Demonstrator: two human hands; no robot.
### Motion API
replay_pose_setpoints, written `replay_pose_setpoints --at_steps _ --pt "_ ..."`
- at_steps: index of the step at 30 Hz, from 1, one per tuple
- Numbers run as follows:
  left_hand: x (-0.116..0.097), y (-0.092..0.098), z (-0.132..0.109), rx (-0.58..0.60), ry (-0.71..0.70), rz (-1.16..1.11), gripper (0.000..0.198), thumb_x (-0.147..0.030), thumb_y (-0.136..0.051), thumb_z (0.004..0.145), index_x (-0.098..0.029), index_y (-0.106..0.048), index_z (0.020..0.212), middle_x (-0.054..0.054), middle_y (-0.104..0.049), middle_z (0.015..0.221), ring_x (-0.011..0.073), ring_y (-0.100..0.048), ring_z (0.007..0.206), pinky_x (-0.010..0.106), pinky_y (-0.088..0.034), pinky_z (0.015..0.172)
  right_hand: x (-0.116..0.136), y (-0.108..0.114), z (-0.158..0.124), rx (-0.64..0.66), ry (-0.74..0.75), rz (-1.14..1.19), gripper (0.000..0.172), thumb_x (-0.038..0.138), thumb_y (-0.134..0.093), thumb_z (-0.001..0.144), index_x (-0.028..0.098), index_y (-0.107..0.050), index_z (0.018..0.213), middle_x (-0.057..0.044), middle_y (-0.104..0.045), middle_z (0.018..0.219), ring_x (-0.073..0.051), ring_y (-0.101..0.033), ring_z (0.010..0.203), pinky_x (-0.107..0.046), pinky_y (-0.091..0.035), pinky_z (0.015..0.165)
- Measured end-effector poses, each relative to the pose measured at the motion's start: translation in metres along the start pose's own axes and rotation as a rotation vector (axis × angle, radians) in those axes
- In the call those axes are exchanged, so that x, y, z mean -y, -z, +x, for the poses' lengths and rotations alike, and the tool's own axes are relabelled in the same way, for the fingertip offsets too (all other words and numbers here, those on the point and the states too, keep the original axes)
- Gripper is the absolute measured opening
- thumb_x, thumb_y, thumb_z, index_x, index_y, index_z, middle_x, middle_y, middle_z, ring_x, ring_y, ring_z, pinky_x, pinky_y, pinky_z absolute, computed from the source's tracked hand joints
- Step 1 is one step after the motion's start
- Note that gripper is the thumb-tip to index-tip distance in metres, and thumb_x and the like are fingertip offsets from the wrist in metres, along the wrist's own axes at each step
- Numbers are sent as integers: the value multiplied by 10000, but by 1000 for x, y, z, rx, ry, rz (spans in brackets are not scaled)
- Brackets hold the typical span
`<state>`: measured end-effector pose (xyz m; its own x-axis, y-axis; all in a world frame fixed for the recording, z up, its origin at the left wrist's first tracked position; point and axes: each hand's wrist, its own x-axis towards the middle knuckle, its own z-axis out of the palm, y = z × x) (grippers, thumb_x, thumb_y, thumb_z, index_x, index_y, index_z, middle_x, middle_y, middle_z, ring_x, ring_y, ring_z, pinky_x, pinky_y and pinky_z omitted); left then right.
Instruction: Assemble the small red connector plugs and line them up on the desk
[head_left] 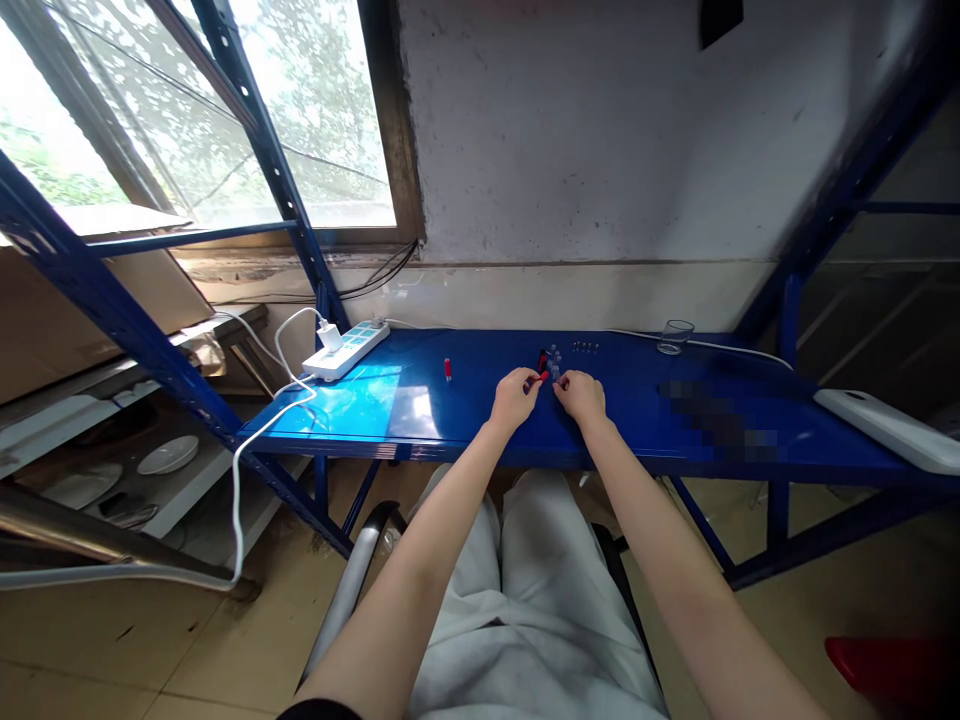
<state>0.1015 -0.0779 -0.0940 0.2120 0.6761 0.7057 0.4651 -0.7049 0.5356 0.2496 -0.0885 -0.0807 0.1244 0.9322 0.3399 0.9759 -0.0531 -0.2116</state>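
Both hands meet over the middle of the blue table [480, 410]. My left hand [514, 396] pinches a small red piece [544, 376] between thumb and fingertips. Just to its right, my right hand [582, 394] has its thumb and index finger closed; whatever they hold is too small to make out. Right behind the fingertips is a cluster of small clear pieces [554, 356], with more red pieces [542, 357] at its left. Apart from these, a small red-and-clear tube [448, 369] stands upright to the left.
Several tiny metallic pieces [586, 347] lie in a row near the wall. A clear glass [674, 337] stands at the back right, and a white flat object [892, 428] rests at the right end. At the left is a white power strip [347, 350] with a plugged-in cable.
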Motion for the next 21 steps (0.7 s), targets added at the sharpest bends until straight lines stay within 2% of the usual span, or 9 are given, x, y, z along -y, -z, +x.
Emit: replay_pose_setpoints --at_steps 12,21 --pt "-6 4 -1 -31 1 -66 108 -231 -513 822 -170 -600 841 40 -638 820 113 -565 688 233 -484 626 11 4 -7 12 -36 -123 181 225 -419 861 142 -553 950 -121 -648 880 -195 -621 796 -252 -393 638" --pt "-8 6 0 -18 51 -44 123 -231 -495 830 -171 -600 853 48 -643 854 120 -584 714 245 -497 645 10 3 -8 -21 32 -114 180 205 -406 857 150 -550 950 -118 -649 866 -194 -618 769 -252 -372 619"
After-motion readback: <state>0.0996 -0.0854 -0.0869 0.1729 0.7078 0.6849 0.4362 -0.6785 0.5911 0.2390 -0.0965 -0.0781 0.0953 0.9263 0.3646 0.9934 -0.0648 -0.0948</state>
